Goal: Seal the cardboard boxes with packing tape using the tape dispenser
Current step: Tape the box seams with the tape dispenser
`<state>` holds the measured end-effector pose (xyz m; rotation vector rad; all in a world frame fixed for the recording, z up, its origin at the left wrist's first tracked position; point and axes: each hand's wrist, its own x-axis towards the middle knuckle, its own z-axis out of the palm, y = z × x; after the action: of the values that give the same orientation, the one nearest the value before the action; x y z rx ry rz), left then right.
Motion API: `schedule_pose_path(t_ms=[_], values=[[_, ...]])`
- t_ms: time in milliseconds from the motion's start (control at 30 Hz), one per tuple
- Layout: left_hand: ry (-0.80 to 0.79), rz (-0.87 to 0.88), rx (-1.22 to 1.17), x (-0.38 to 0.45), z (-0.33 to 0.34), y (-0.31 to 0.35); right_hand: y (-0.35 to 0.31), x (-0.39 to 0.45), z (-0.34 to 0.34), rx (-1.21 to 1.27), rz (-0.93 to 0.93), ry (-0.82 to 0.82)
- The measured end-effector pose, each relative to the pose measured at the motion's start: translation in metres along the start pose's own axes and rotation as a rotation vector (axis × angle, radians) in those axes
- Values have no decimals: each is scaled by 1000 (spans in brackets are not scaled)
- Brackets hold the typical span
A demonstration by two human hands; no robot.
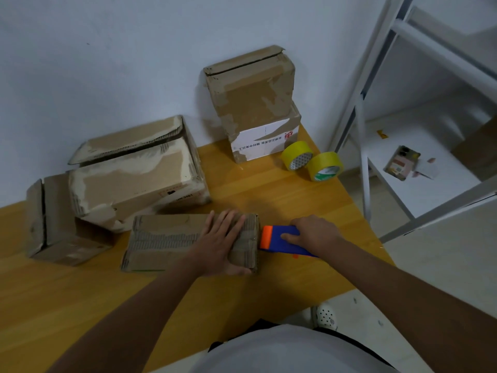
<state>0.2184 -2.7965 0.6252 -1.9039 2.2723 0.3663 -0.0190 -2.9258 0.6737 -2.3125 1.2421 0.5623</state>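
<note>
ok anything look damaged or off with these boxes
Yes: the cardboard boxes look worn. The flat box under the left hand has its surface torn to bare corrugation, and the large box behind shows peeled patches and a raised flap.

I have one view only, from a wide-angle camera worn on the person's head. It looks forward and steeply down over the wooden table [282, 189], near enough that both forearms run in from the bottom edge and the person's own torso fills the lower middle. The wall [107, 63] closes the top of the frame, bent by the lens. To the right I see the white metal shelf [419, 184] and some floor.
</note>
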Motion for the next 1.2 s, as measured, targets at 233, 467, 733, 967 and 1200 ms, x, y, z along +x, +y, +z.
schedule_pose_path(t_ms=[233, 467, 733, 967, 1200], values=[[-5, -4, 14, -2, -1, 2, 21, 11, -6, -180, 204, 45], [19, 1, 12, 0, -1, 2, 24, 28, 45, -49, 147, 300], [22, 13, -23, 1, 3, 0, 4, 9, 67, 236, 156, 389], [28, 17, -16, 1, 4, 0, -100, -36, 59, 1175, 26, 144], [25, 17, 49, 2, 7, -3, -127, -21, 64, 1247, 72, 203]])
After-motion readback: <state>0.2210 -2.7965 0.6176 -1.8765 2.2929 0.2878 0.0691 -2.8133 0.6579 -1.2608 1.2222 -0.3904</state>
